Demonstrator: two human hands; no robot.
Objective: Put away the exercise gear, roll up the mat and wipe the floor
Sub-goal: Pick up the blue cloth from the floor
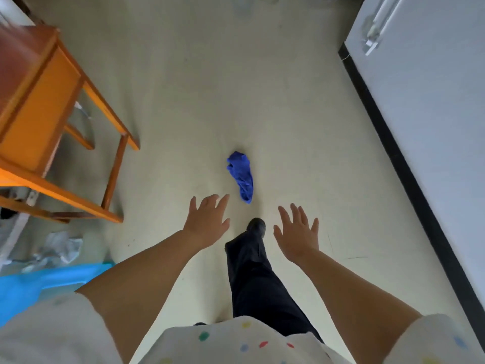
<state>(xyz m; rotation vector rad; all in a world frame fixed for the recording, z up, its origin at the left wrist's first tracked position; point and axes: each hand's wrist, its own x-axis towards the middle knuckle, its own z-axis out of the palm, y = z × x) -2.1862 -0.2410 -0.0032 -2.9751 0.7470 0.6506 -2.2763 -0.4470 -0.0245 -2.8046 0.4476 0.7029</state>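
I read this as the wipe-floor step: blue cloth [241, 176] lies crumpled on the floor [199, 95] just ahead of my foot, left hand [207, 222] & right hand [298, 233] both splayed, apart, empty, so next I'd need to bend & grab it.

A wooden table [39, 101] at nine o'clock runs off the left edge, its top smeared by motion blur. A blue plastic object [39, 282] at eight o'clock is cropped and unidentifiable. Pale shapes [252, 3] at twelve o'clock stay too blurred to name.
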